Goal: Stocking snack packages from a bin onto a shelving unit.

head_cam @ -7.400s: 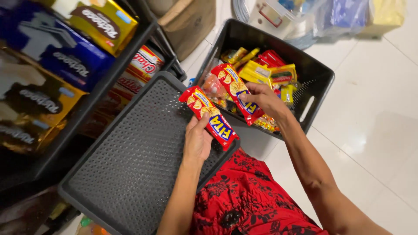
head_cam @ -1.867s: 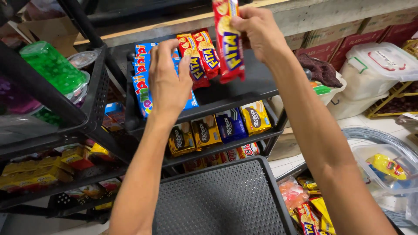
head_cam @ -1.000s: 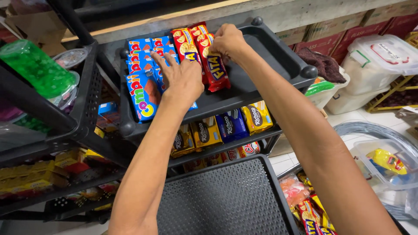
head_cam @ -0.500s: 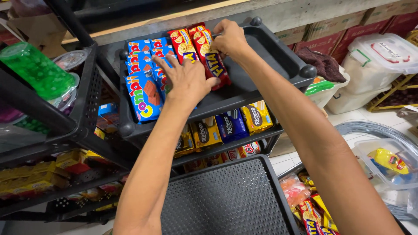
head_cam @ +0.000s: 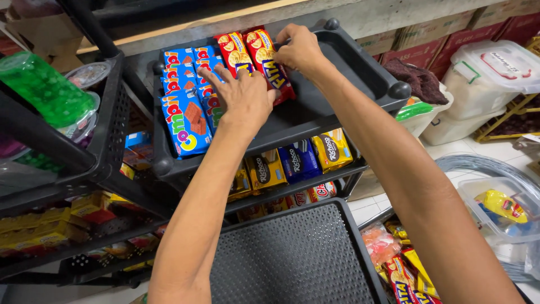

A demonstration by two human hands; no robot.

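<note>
Now, on the black tray shelf [head_cam: 360,73], blue biscuit packs [head_cam: 185,112] lie leftmost; the left hand [head_cam: 244,98] rests open-fingered on them. Beside it, the right hand [head_cam: 301,50] pinches a red cracker pack [head_cam: 270,65] lying in the tray.

Lots of stuff around here: blue biscuit packs [head_cam: 185,115] stacked along the left of the top tray, yellow and dark blue snack boxes [head_cam: 298,160] on the shelf underneath, and a green plastic jar [head_cam: 45,90] far left. A lidded white tub [head_cam: 484,79] sits at right, just beside a dark rag [head_cam: 416,79].
</note>
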